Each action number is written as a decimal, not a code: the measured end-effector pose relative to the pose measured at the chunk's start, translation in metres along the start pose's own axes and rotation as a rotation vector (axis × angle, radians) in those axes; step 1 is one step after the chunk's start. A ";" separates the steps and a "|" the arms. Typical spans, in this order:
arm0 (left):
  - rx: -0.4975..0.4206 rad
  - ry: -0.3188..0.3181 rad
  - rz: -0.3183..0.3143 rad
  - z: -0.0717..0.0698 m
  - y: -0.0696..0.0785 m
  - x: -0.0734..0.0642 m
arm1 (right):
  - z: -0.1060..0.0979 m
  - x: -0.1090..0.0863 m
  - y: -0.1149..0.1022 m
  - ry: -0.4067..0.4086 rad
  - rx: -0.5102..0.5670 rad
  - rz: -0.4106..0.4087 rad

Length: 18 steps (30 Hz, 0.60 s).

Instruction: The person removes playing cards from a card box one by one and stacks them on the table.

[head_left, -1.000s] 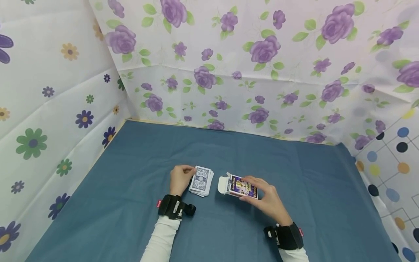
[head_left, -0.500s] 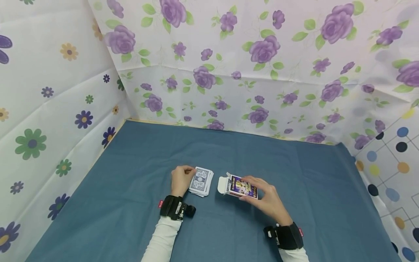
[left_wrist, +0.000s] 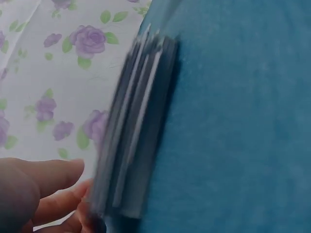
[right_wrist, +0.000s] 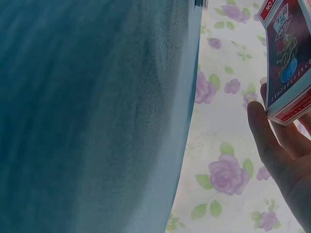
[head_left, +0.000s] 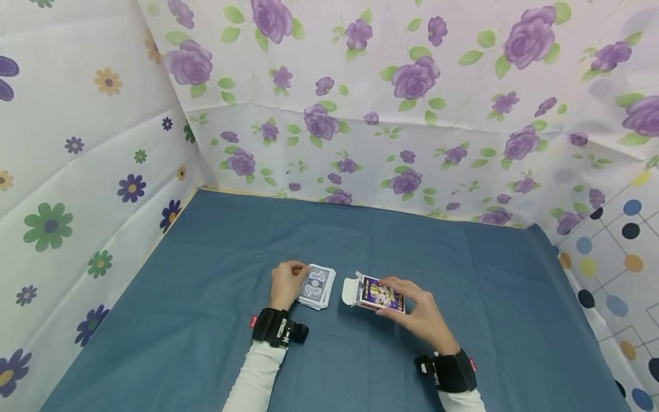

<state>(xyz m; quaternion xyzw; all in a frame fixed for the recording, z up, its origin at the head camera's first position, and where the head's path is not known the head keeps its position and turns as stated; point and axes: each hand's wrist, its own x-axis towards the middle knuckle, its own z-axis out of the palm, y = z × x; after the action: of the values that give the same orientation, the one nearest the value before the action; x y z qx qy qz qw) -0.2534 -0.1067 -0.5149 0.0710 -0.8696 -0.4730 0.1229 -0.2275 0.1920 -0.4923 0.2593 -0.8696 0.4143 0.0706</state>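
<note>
A stack of playing cards [head_left: 317, 284] lies on the blue cloth in the head view, blue-and-white patterned back up, its edges uneven. My left hand [head_left: 284, 285] is at the stack's upper left side, fingertips right at its edge. In the left wrist view the thumb [left_wrist: 60, 174] stands a little apart from the cards [left_wrist: 131, 131], while the other fingers reach their near end. My right hand [head_left: 422, 312] grips the purple and white card box [head_left: 382, 293] between thumb and fingers. The box's flap [head_left: 351, 290] is open and faces the stack.
A blue cloth [head_left: 216, 252] covers the table. White sheets with purple roses [head_left: 321, 122] hang behind it, and a daisy-patterned sheet [head_left: 50, 226] stands at the left. Both forearms wear black wrist straps [head_left: 449, 371].
My left hand has shifted slightly to the right along the stack, and the upper cards have slid a little with it. My right hand and the card box have stayed in place.
</note>
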 end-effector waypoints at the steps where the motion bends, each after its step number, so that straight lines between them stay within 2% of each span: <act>1: -0.004 -0.004 0.016 -0.001 0.002 -0.001 | 0.000 0.000 0.000 -0.002 0.001 0.001; 4: -0.033 -0.037 0.083 -0.007 0.011 -0.005 | 0.002 -0.001 0.001 -0.005 0.003 -0.002; 6: -0.080 -0.107 0.113 -0.012 0.023 -0.007 | 0.002 -0.001 0.001 -0.004 0.000 -0.007; 10: -0.158 -0.359 0.124 -0.015 0.053 -0.014 | 0.001 0.001 -0.001 0.006 -0.007 -0.028; 13: -0.110 -0.490 0.156 -0.009 0.071 -0.023 | 0.000 0.001 -0.003 0.008 -0.011 -0.044; 16: -0.043 -0.511 0.185 0.000 0.079 -0.032 | 0.000 0.001 -0.006 0.007 -0.005 -0.051; 18: -0.029 -0.518 0.170 0.005 0.080 -0.036 | 0.001 0.001 -0.007 0.007 0.001 -0.052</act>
<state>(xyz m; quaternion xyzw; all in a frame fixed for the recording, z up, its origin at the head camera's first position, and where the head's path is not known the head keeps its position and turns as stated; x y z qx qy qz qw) -0.2207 -0.0508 -0.4552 -0.1272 -0.8681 -0.4756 -0.0633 -0.2246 0.1875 -0.4874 0.2805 -0.8619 0.4138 0.0843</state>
